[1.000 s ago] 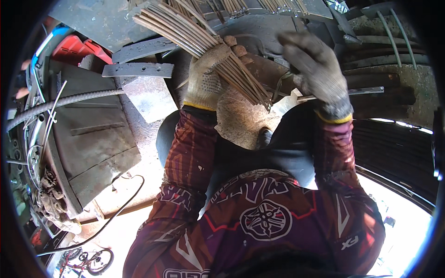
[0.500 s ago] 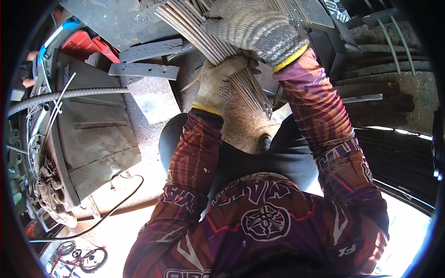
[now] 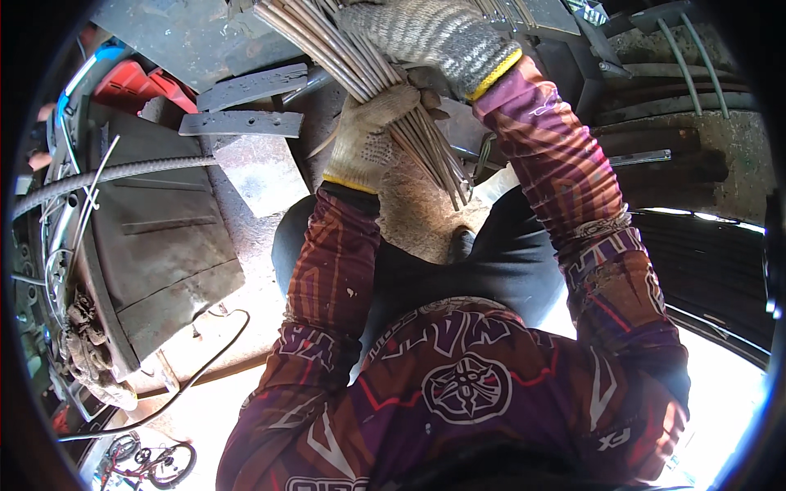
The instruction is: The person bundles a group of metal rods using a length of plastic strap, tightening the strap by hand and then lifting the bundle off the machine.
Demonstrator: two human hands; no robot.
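Note:
A bundle of thin brownish metal rods [image 3: 315, 49] slants from the top of the view down toward my knees, its lower ends slightly fanned out. My left hand [image 3: 368, 135], in a pale work glove with a yellow cuff, is closed around the bundle's middle. Farther up, my right hand [image 3: 434, 37], in a grey-and-white striped glove, lies across the same rods with its fingers bent over them. The fingertips of that hand are partly hidden at the upper edge.
Two flat dark metal bars [image 3: 241, 123], one with holes, lie left of the rods. A ribbed steel bar [image 3: 115, 173] crosses a dark metal panel [image 3: 176, 237] at left. Beyond sits a red plastic object [image 3: 131, 86]. More thin rods [image 3: 503, 11] lie on the metal surface at the top.
Both hands and the rod bundle have shifted slightly left and up in the picture. The surroundings have also slid a little left. Both hands keep their hold.

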